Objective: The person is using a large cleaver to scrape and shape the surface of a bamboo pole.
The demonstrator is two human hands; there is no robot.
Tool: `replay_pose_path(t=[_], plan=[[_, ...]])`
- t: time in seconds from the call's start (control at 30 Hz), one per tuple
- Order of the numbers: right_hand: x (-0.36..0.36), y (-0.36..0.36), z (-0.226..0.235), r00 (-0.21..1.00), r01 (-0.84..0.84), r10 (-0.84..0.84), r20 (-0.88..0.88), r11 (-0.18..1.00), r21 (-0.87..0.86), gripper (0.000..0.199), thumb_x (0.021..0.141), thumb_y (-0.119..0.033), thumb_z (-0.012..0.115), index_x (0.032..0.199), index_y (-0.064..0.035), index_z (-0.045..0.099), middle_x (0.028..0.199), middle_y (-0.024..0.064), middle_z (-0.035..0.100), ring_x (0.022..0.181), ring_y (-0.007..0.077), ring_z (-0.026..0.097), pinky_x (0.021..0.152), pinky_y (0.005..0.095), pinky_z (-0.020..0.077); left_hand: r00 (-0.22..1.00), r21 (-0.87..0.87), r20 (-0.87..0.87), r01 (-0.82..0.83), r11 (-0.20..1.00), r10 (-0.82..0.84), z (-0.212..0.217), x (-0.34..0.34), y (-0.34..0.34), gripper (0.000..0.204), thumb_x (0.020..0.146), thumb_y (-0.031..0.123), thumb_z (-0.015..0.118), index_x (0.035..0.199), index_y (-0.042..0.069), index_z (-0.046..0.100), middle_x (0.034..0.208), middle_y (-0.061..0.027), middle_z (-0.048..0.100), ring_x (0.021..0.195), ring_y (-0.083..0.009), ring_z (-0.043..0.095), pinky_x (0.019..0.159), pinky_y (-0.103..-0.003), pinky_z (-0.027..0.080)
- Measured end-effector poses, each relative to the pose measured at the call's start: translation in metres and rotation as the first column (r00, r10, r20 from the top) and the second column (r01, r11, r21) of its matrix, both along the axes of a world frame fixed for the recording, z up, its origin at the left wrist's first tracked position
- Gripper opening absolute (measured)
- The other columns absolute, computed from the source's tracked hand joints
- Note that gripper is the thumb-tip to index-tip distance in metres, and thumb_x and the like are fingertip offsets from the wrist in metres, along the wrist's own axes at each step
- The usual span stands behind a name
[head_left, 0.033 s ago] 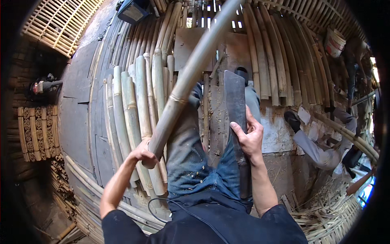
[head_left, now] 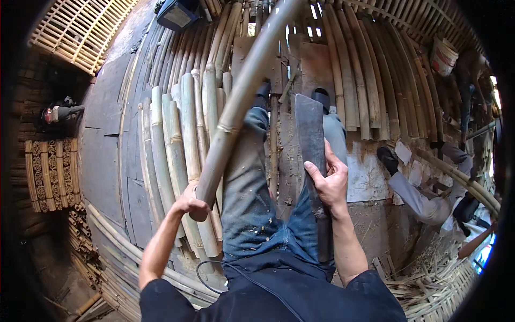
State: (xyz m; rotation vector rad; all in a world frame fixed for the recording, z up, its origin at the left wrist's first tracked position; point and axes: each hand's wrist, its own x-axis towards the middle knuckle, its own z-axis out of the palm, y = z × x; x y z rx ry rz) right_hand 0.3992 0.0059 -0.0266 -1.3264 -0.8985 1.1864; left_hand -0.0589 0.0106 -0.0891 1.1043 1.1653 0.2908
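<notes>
My left hand (head_left: 190,204) is closed around the lower end of a long, thick bamboo pole (head_left: 236,112). The pole slants up and away over my left leg to the picture's top edge. My right hand (head_left: 328,181) grips a broad, dark, flat chopping blade (head_left: 310,126) where blade meets handle. The blade points away from me, just right of the pole and apart from it. My legs in dusty blue jeans (head_left: 252,209) stretch out below both.
Several cut bamboo lengths (head_left: 174,139) lie side by side on the floor to the left. More long poles (head_left: 365,91) lie at the right. Another person (head_left: 429,201) sits at the right. A white bucket (head_left: 444,53), a woven bamboo panel (head_left: 80,32) and a power tool (head_left: 59,112) stand around.
</notes>
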Motion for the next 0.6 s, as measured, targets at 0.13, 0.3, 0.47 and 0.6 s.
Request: replay_pose_path(t=[0.13,0.3,0.47,0.6], plan=[[-0.013,0.001,-0.008,0.981,-0.057,0.062,0.184,0.998,-0.034,0.075,0.091,-0.001,0.082,0.157,0.0133,0.049,0.145,0.0251,0.068,0.128,0.0212,0.068,0.112,0.0325,0.0519,0.772,0.305,-0.567,-0.125,0.944,0.285,-0.021,-0.017,-0.036,0.059,0.062,0.025,0.09,0.109,-0.005,0.071,0.091,-0.0158,0.077,0.082,-0.0232,0.072,0.081,-0.04,0.061],[-0.019,0.002,-0.014,0.953,-0.095,0.102,0.286,0.995,-0.039,0.076,0.09,-0.005,0.083,0.157,0.01,0.051,0.139,0.0265,0.072,0.124,0.0235,0.072,0.109,0.034,0.0551,0.506,0.166,-0.808,-0.298,0.94,0.303,-0.076,-0.005,-0.1,0.074,0.065,0.036,0.096,0.114,-0.015,0.073,0.102,-0.0318,0.079,0.096,-0.0392,0.08,0.09,-0.049,0.064],[-0.028,0.004,-0.01,0.944,-0.122,0.138,0.3,0.99,-0.07,0.076,0.09,-0.006,0.084,0.157,0.009,0.052,0.138,0.0267,0.073,0.123,0.024,0.072,0.108,0.034,0.0557,0.305,0.244,-0.889,-0.316,0.917,0.342,-0.134,0.035,-0.157,0.08,0.07,0.038,0.094,0.128,-0.009,0.067,0.11,-0.0319,0.078,0.106,-0.0466,0.076,0.094,-0.054,0.061],[-0.033,0.003,-0.008,0.914,-0.135,0.156,0.374,0.987,-0.082,0.076,0.09,-0.006,0.083,0.157,0.0088,0.051,0.137,0.0275,0.073,0.122,0.0244,0.073,0.108,0.0343,0.0558,0.251,0.312,-0.865,-0.413,0.856,0.436,-0.168,0.036,-0.196,0.084,0.075,0.035,0.094,0.143,0.002,0.057,0.132,-0.0273,0.069,0.123,-0.0457,0.067,0.101,-0.057,0.056]])
